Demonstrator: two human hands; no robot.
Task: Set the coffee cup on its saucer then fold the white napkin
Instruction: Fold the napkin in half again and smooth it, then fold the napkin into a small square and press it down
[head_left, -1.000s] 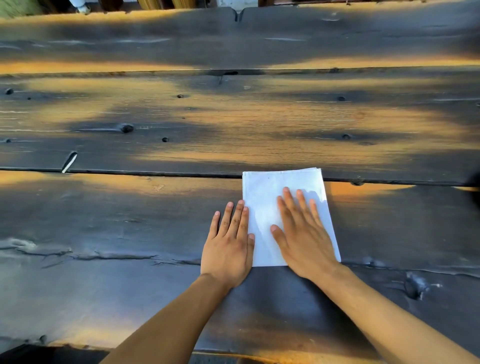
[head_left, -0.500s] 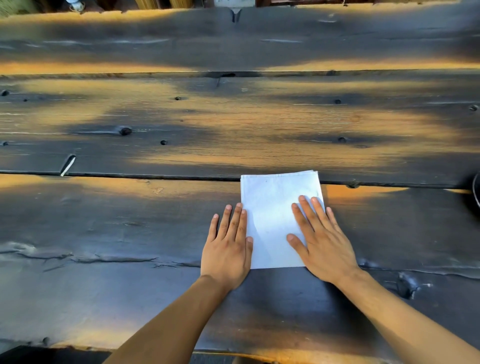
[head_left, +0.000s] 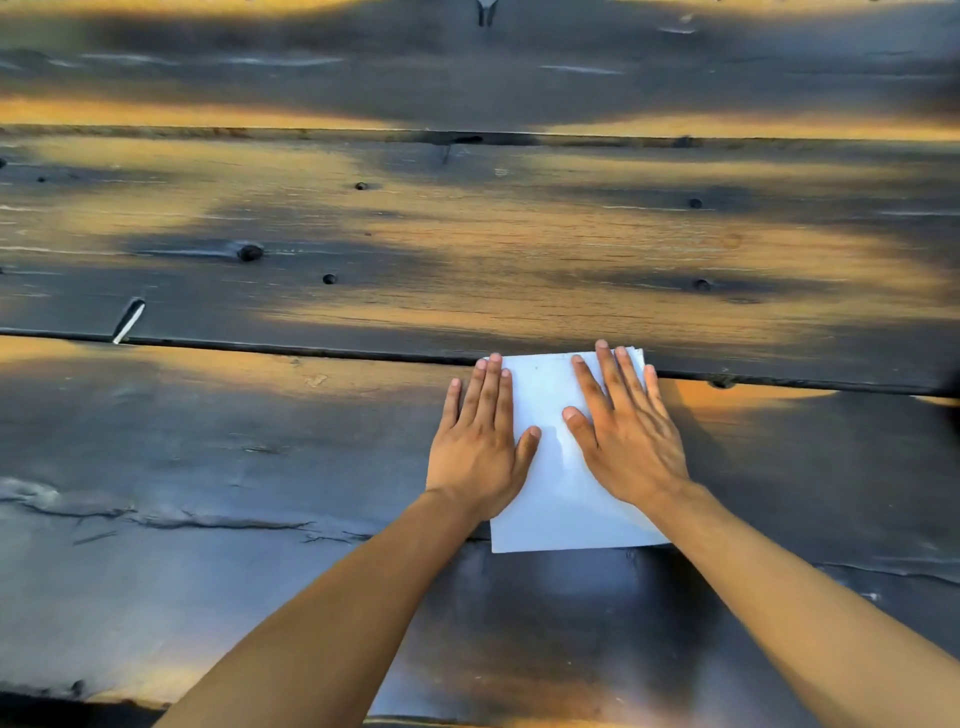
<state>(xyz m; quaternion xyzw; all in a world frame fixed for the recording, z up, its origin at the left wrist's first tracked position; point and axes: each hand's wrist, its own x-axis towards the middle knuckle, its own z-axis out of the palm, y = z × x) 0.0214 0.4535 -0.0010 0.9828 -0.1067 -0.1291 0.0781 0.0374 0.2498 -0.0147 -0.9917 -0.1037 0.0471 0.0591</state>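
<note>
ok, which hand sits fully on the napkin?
The right hand: palm and fingers flat on the white napkin. The left hand straddles its left edge, mostly on the wooden table.

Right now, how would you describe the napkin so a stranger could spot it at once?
Start from the dark, weathered plank table and follow the long gap between boards toward the right. Just below that gap lies the white napkin, folded into a rectangle, with the left hand and right hand flat on it. It is the only white thing there.
</note>
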